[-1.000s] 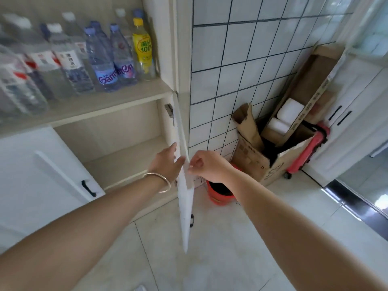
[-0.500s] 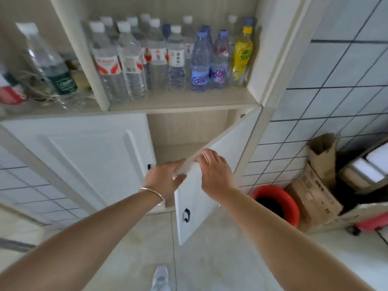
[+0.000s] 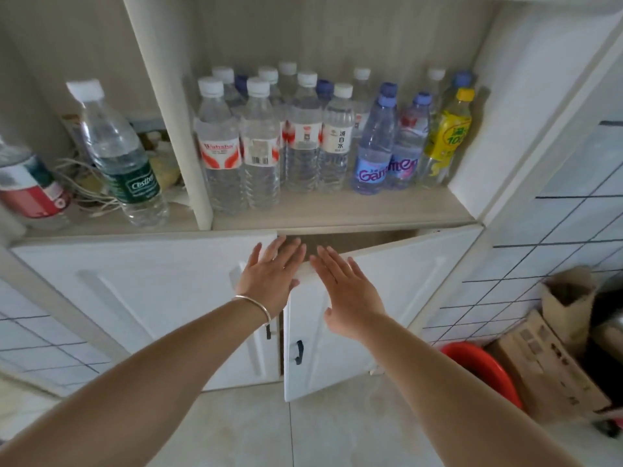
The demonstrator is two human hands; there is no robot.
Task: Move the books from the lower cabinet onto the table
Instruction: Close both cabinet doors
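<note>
Both hands are flat and wide open here, fingers spread, gripping nothing. The left hand lies palm-down right at the seam where the two lower cabinet doors meet, fingertips over the top corner of the left door. The right hand is pressed flat against the upper edge of the right door, which hangs slightly ajar, so there's a dark gap just past the fingertips. Can't see any books through that gap, the inside of the lower cabinet is mostly hidden by the door and the hands. Under the right wrist is the door's small black handle. Above the hands, a shelf packed with water bottles, plus a yellow-label bottle at the right end. Off to the right of the right arm sit a red bucket and a cardboard box on the floor. Both arms reach forward nearly straight, and the left wrist wears a thin silver bracelet.
</note>
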